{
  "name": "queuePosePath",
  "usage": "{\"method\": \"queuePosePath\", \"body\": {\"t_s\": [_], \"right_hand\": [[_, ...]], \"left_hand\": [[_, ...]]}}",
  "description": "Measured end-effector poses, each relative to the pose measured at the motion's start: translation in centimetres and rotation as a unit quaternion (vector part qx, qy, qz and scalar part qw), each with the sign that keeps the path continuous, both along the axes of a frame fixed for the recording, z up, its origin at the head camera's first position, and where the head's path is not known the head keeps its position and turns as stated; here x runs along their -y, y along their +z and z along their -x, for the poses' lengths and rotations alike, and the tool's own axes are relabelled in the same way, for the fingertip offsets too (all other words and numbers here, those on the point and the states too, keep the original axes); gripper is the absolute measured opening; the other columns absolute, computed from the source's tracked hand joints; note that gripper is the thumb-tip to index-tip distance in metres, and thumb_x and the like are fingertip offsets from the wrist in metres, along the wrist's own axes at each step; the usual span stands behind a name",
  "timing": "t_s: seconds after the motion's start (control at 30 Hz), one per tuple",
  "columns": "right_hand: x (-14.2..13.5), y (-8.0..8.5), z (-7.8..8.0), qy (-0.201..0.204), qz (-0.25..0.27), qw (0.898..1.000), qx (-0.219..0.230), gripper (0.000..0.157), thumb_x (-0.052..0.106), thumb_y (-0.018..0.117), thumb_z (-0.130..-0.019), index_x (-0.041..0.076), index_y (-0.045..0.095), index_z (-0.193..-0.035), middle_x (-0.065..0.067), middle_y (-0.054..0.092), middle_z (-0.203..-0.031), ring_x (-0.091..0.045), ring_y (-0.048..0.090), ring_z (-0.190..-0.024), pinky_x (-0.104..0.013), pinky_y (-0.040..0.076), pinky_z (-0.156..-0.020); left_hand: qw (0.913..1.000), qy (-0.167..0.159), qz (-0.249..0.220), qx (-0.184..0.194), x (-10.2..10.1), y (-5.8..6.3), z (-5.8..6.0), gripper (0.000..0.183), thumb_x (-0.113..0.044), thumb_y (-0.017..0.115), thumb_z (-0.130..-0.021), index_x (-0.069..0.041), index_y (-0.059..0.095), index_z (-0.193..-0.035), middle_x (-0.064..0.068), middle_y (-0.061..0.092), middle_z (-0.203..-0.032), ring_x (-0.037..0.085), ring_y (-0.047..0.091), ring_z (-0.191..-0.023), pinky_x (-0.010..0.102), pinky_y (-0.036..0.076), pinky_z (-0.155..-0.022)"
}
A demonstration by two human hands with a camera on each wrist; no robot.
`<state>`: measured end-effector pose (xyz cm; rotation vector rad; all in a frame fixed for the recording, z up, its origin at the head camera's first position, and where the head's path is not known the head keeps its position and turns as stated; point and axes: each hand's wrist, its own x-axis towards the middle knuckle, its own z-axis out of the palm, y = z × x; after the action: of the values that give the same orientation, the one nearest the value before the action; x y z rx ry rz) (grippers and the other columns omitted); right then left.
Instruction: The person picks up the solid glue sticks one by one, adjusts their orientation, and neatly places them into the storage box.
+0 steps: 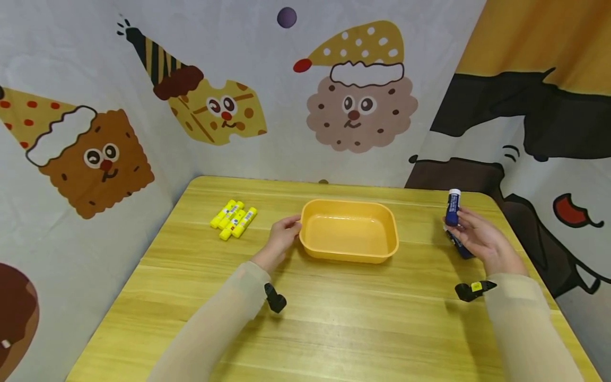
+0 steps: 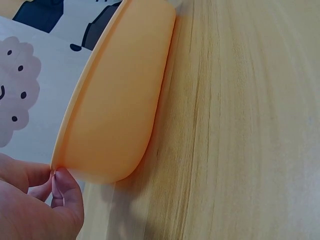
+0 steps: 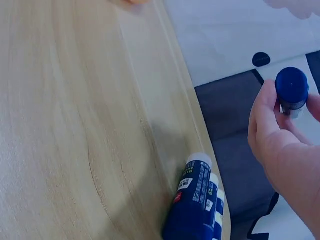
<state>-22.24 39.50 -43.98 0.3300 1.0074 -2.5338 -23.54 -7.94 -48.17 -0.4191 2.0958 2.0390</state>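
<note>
An orange plastic tray rests on the table, with nothing inside it. My left hand pinches its left rim between thumb and fingers, close up in the left wrist view on the tray wall. Raised above the right part of the table, my right hand grips a dark blue glue stick, white end up. Its round blue end faces the right wrist camera. Below that hand lie several more blue glue sticks, partly hidden by it in the head view.
Several yellow glue sticks lie side by side left of the tray. The wooden table ends at the back against a cartoon-printed cloth, which also hangs along both sides.
</note>
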Motion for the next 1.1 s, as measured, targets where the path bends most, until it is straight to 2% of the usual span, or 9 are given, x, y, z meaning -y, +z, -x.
{"method": "queuePosePath", "body": {"t_s": [0.17,0.3,0.43,0.53,0.63,0.77,0.8,0.97,1.1], "right_hand": [[1.2,-0.1,0.1,0.048,-0.027,0.997,-0.057,0.033,0.003,0.037,-0.101,0.021,0.056,-0.122,-0.005,0.063,-0.111,-0.021,0.063,-0.103,-0.031,0.051,-0.09],[2.4,-0.2,0.1,0.076,-0.018,0.993,-0.093,0.038,0.002,0.032,-0.102,0.019,0.054,-0.127,-0.006,0.061,-0.117,-0.022,0.062,-0.107,-0.032,0.051,-0.091],[3.4,-0.1,0.3,0.089,-0.026,0.992,-0.09,0.047,0.004,0.031,-0.102,0.023,0.025,-0.145,-0.008,0.06,-0.118,-0.023,0.061,-0.105,-0.033,0.051,-0.092],[4.1,0.2,0.3,0.097,-0.042,0.991,-0.084,0.057,0.005,0.032,-0.102,0.024,0.002,-0.148,-0.008,0.058,-0.114,-0.022,0.06,-0.101,-0.032,0.051,-0.091],[4.8,0.3,0.3,0.104,-0.051,0.989,-0.091,0.045,0.006,0.035,-0.102,0.02,0.024,-0.144,-0.009,0.06,-0.11,-0.02,0.061,-0.098,-0.031,0.052,-0.089],[5.7,0.4,0.3,0.106,-0.085,0.986,-0.093,0.028,0.009,0.038,-0.102,0.014,0.04,-0.129,-0.009,0.063,-0.106,-0.019,0.063,-0.096,-0.03,0.052,-0.089],[5.9,0.4,0.4,0.105,-0.102,0.985,-0.087,0.03,0.011,0.038,-0.102,0.013,0.037,-0.131,-0.008,0.063,-0.105,-0.018,0.063,-0.095,-0.029,0.052,-0.088],[6.8,0.8,0.6,0.098,-0.203,0.973,-0.056,0.052,0.022,0.043,-0.101,0.01,0.016,-0.144,-0.002,0.057,-0.103,-0.013,0.06,-0.089,-0.024,0.052,-0.084],[7.4,1.1,0.6,0.099,-0.257,0.96,-0.04,0.072,0.027,0.047,-0.099,0.01,0.002,-0.152,0.002,0.048,-0.113,-0.008,0.052,-0.095,-0.021,0.048,-0.086]], "left_hand": [[1.0,0.0,0.002,0.002,0.0,0.0,-0.1,0.033,-0.009,0.055,-0.095,-0.009,0.06,-0.127,0.009,0.057,-0.111,0.013,0.054,-0.09,0.029,0.051,-0.085],[1.0,0.003,0.003,0.003,0.1,-0.1,0.0,0.032,-0.009,0.055,-0.095,-0.01,0.06,-0.127,0.008,0.058,-0.109,0.013,0.054,-0.087,0.025,0.051,-0.079],[1.0,0.004,0.002,0.003,0.0,-0.1,0.0,0.032,-0.009,0.055,-0.095,-0.01,0.061,-0.127,0.008,0.058,-0.109,0.013,0.054,-0.086,0.022,0.05,-0.074],[1.0,0.004,0.0,0.003,0.0,-0.2,-0.1,0.032,-0.009,0.055,-0.095,-0.01,0.061,-0.127,0.008,0.057,-0.11,0.013,0.054,-0.087,0.021,0.05,-0.075],[1.0,0.0,-0.001,0.005,0.0,0.2,-0.2,0.034,-0.009,0.054,-0.095,-0.009,0.059,-0.129,0.009,0.057,-0.111,0.014,0.054,-0.089,0.028,0.051,-0.082],[1.0,-0.001,0.002,0.006,0.0,0.2,-0.1,0.034,-0.009,0.054,-0.096,-0.009,0.059,-0.129,0.009,0.057,-0.111,0.015,0.054,-0.09,0.032,0.05,-0.086],[1.0,0.002,0.004,0.003,0.0,-0.2,0.0,0.033,-0.01,0.055,-0.096,-0.01,0.059,-0.128,0.008,0.057,-0.11,0.014,0.054,-0.088,0.03,0.051,-0.084],[1.0,0.002,0.007,-0.002,0.0,-0.2,0.0,0.033,-0.01,0.055,-0.096,-0.009,0.06,-0.128,0.008,0.057,-0.11,0.012,0.054,-0.086,0.031,0.051,-0.084],[1.0,0.002,0.006,-0.001,0.0,-0.1,0.0,0.033,-0.01,0.055,-0.095,-0.009,0.059,-0.128,0.007,0.057,-0.109,0.011,0.053,-0.085,0.032,0.051,-0.085]]}}
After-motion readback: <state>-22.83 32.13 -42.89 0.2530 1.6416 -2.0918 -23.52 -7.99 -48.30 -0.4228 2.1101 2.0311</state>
